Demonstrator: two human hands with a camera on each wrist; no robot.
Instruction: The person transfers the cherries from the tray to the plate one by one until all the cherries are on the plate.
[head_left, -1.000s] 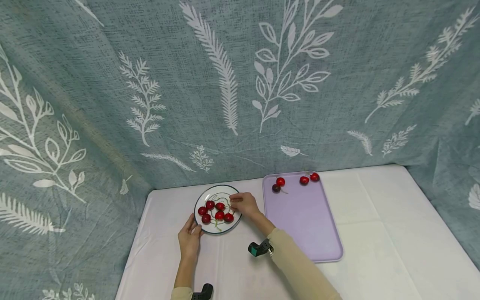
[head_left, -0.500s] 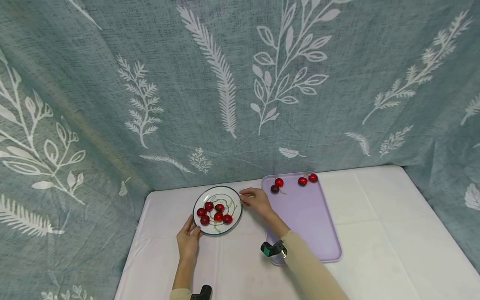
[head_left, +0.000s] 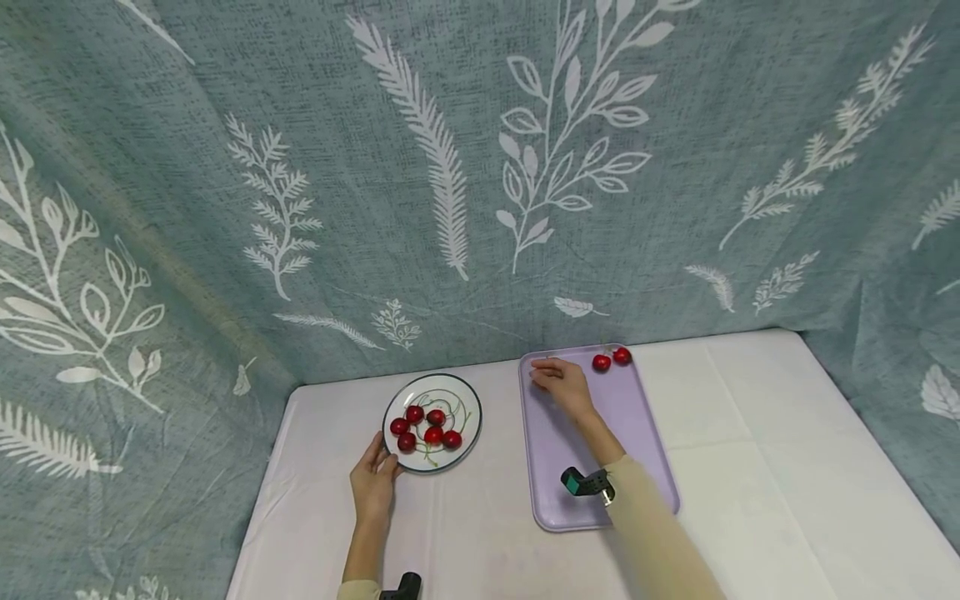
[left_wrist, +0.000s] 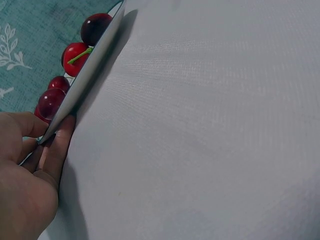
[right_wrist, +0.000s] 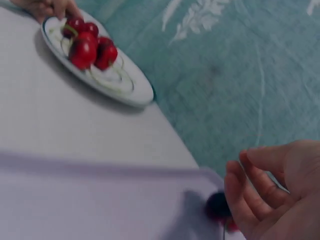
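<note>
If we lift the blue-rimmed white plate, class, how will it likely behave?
The blue-rimmed white plate probably won't bend; its smooth, even outline looks rigid. Lifted only where the left hand pinches it, it may tip, since most of it extends beyond that grip. Its cherries look round and loose, so they could roll if it tilts.

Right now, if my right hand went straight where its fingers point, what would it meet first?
Probably the dark cherry near the far-left corner of the lilac tray: the right wrist view shows it close to your right hand. Depth is unclear, so the hand might pass above it.
</note>
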